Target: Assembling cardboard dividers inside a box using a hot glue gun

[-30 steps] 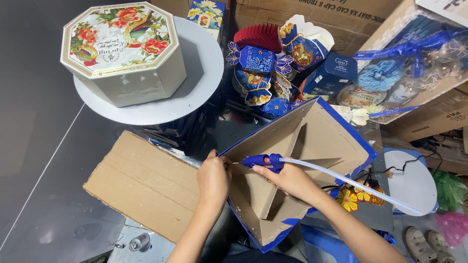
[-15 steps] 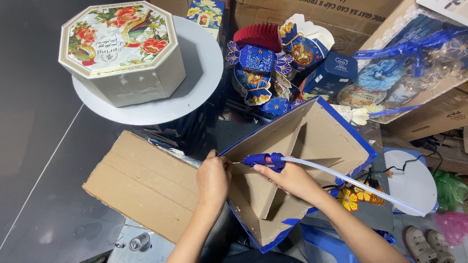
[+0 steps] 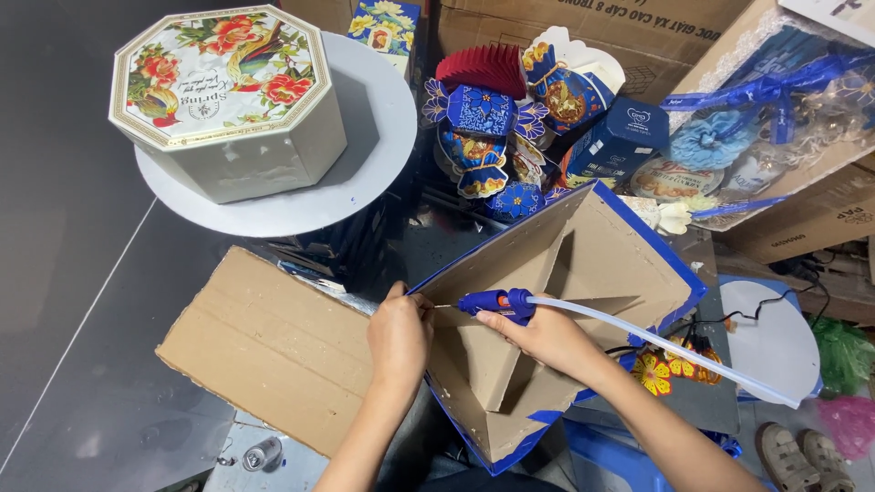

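Blue-edged cardboard tray point(image 3: 583, 273), brown inside, with dividers.

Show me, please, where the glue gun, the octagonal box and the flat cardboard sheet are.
glue gun point(image 3: 497, 302), head view, on its blue body.
octagonal box point(image 3: 219, 64), head view, on its flowered lid.
cardboard sheet point(image 3: 264, 342), head view, on its bare middle.

Octagonal floral box point(image 3: 228, 91) on round grey board point(image 3: 383, 137); flat cardboard sheet point(image 3: 264, 342); sandals point(image 3: 802, 451).
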